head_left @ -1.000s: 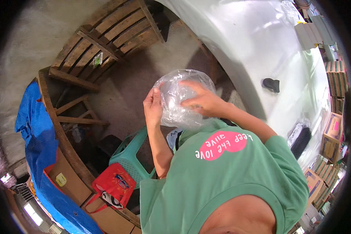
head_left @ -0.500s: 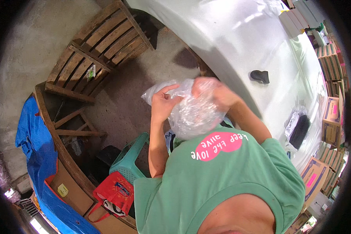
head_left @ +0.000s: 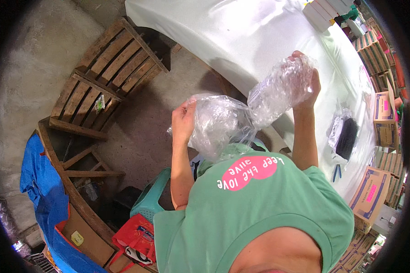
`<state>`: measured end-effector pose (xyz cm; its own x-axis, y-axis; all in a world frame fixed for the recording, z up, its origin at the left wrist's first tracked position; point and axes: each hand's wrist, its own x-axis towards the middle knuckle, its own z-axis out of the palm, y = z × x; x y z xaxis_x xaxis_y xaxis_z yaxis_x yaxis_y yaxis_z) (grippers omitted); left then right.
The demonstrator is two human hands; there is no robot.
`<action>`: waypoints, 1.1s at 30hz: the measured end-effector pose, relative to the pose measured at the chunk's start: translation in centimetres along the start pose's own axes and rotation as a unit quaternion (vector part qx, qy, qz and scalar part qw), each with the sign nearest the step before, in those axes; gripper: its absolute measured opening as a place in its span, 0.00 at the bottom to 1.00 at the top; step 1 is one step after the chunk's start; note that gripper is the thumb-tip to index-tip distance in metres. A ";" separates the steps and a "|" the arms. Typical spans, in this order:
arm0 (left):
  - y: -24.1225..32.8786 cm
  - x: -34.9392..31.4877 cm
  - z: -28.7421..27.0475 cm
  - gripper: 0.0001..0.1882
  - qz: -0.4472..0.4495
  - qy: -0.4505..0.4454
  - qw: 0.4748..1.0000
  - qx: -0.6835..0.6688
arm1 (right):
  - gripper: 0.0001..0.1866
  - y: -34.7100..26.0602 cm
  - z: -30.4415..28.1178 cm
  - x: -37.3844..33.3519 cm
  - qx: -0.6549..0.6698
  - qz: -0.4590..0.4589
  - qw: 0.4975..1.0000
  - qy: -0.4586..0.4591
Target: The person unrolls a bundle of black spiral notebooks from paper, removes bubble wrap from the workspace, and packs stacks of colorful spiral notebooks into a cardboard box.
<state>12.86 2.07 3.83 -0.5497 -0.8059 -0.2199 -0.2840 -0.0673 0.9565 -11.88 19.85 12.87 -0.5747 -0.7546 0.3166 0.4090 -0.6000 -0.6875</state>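
Note:
A clear plastic bag (head_left: pixel 221 123) spreads crinkled in front of my chest. Its left edge is gripped by my left hand (head_left: pixel 184 119), fingers closed. Over the white-covered table, my right hand (head_left: pixel 310 86) is wrapped around a bunched clear plastic wad (head_left: pixel 278 91). The wad and the bag meet between my hands; whether they are one piece I cannot tell. Most of my right fingers are behind the plastic.
White sheeting covers the table (head_left: pixel 241 41). On it lie a black bristled item (head_left: pixel 347 139) in clear plastic and a blue slim tool (head_left: pixel 336 173). Cardboard boxes (head_left: pixel 371 193) stand right. At left are a wooden slatted rack (head_left: pixel 109 73), green stool (head_left: pixel 150 200), red bag (head_left: pixel 134 236) and blue tarp (head_left: pixel 43 182).
My hands have moved apart: the right went up and right with the bunched plastic, the left stayed near its place. The dark object on the table is no longer visible.

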 end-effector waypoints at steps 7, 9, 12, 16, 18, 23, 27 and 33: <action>2.4 -0.3 0.8 0.19 0.081 0.001 0.997 -0.021 | 0.23 5.3 7.8 -3.8 -0.575 0.020 0.769 -0.278; 3.6 -1.0 1.2 0.19 0.095 -0.039 0.993 -0.059 | 0.30 9.3 6.8 -4.8 -0.709 -0.040 0.652 -0.267; 6.1 -2.7 1.1 0.20 0.075 -0.107 0.989 0.073 | 0.34 12.1 5.2 -5.8 -0.855 0.094 0.450 -0.242; 5.0 -1.7 1.3 0.20 0.122 -0.037 0.991 0.027 | 0.31 11.1 3.3 -3.9 -0.750 0.169 0.599 -0.223; 1.8 0.2 1.5 0.20 0.143 0.006 0.988 0.055 | 0.27 8.9 3.7 -4.3 -0.711 0.084 0.646 -0.264; -0.5 1.0 1.1 0.19 0.038 -0.024 0.992 -0.116 | 0.27 3.0 1.1 -4.8 -0.537 0.047 0.827 -0.157; 0.7 0.6 0.6 0.30 0.028 -0.083 0.989 -0.118 | 0.21 2.8 -3.6 -7.0 -0.274 0.133 0.924 0.231; 1.3 0.0 2.7 0.37 0.026 -0.217 0.936 -0.274 | 0.26 5.8 -6.4 -7.9 -0.208 0.209 0.956 -0.007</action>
<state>10.39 3.54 4.53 -0.8532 -0.5092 -0.1133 0.1331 -0.4226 0.8965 -9.52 24.00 2.19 -0.4132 -0.9099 -0.0354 0.2816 -0.0908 -0.9552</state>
